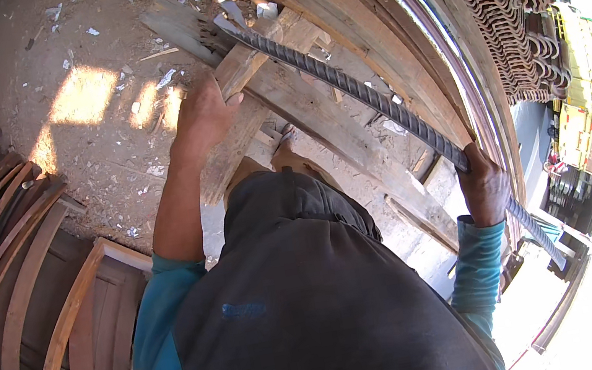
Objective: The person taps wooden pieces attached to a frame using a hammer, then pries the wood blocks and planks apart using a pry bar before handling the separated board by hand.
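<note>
We pry w/ ribbed steel bar, right hand fingers clamped on it; left hand fingers clamped on wooden plank. Keep plank steady, lever slowly.

Small blue logo patch on dark vest chest; no packages, screens.

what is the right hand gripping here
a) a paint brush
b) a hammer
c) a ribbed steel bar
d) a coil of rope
c: the right hand is closed around a long ribbed steel bar that runs diagonally over the wooden planks, while the left hand holds the end of a wooden piece.
</note>
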`<state>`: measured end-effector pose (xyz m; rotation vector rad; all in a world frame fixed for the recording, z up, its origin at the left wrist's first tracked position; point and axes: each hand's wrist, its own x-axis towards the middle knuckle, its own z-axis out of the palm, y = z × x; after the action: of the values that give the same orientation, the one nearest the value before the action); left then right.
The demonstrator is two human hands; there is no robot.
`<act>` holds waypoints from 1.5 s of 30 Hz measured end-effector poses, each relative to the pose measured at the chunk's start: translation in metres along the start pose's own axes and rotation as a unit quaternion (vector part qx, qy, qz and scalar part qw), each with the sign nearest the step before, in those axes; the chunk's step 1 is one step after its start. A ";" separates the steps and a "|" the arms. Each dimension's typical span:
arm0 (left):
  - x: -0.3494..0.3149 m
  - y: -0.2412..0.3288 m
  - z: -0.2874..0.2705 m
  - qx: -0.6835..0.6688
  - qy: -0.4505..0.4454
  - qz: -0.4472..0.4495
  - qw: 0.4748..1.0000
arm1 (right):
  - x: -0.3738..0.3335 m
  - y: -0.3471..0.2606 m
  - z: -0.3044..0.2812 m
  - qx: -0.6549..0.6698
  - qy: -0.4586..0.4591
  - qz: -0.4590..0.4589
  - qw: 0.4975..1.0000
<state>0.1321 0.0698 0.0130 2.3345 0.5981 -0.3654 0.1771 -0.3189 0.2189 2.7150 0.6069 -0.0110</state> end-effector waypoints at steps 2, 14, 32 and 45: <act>-0.006 -0.009 0.001 0.008 -0.025 -0.002 1.000 | 0.018 0.002 -0.009 0.059 -0.035 0.025 0.997; 0.009 -0.016 0.007 -0.084 0.047 0.071 0.993 | 0.001 0.094 -0.036 0.022 -0.258 0.083 0.962; -0.003 -0.010 0.007 -0.050 0.037 0.070 0.996 | -0.051 0.056 -0.007 0.082 -0.138 0.090 0.983; -0.003 -0.013 0.018 0.008 0.077 0.109 0.991 | -0.129 0.011 0.162 0.236 -0.194 0.199 0.931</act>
<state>0.1211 0.0649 -0.0061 2.4286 0.4068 -0.0894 0.0755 -0.4372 0.0817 3.1070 -0.0852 -0.6522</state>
